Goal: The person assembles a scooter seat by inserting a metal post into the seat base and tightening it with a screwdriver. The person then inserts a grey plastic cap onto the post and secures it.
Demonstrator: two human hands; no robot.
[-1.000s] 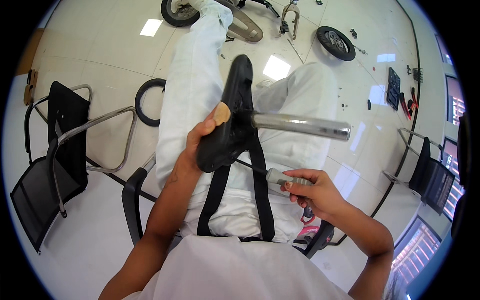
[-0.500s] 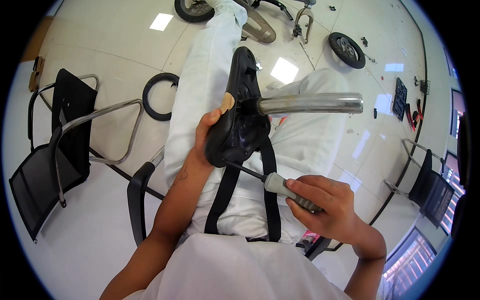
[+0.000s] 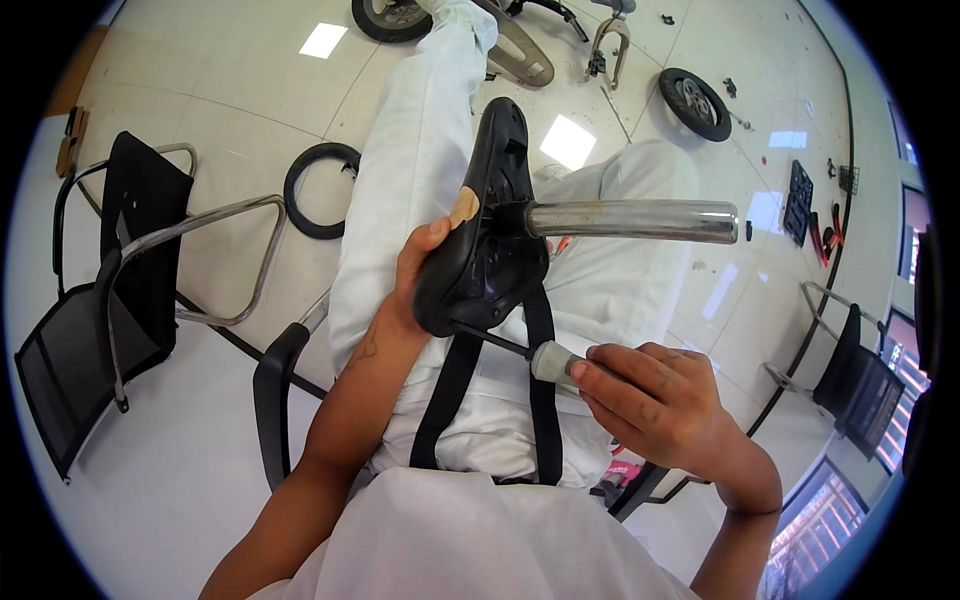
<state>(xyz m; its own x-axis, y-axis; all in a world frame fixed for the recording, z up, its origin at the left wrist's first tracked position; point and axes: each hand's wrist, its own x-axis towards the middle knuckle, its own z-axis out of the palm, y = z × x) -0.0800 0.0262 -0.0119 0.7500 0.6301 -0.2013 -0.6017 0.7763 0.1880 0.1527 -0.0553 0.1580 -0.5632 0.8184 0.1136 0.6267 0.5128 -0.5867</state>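
A black bicycle saddle [image 3: 462, 275] is held over my lap, its underside turned toward the right. From that underside a shiny metal seat post [image 3: 640, 220] sticks out to the right. My left hand [image 3: 421, 262] grips the saddle by its left edge, thumb beside a tan torn patch [image 3: 465, 207]; its other fingers are hidden behind the saddle. In my right hand [image 3: 665, 400] is a screwdriver with a grey handle [image 3: 552, 362], fingers wrapped round the grip. Its dark shaft reaches the saddle's wide lower end; the tip's exact contact is hidden.
Black mesh chairs stand at left [image 3: 145, 225] and right [image 3: 855, 370]. On the tiled floor lie a tyre [image 3: 292, 190], a small wheel [image 3: 694, 104], a fork [image 3: 608, 50], a black tool case [image 3: 798, 203] and red-handled pliers [image 3: 828, 238]. Dark straps [image 3: 447, 400] hang over my lap.
The saddle and seat post have shifted slightly right and down. My right hand has turned on the screwdriver and now covers more of its handle.
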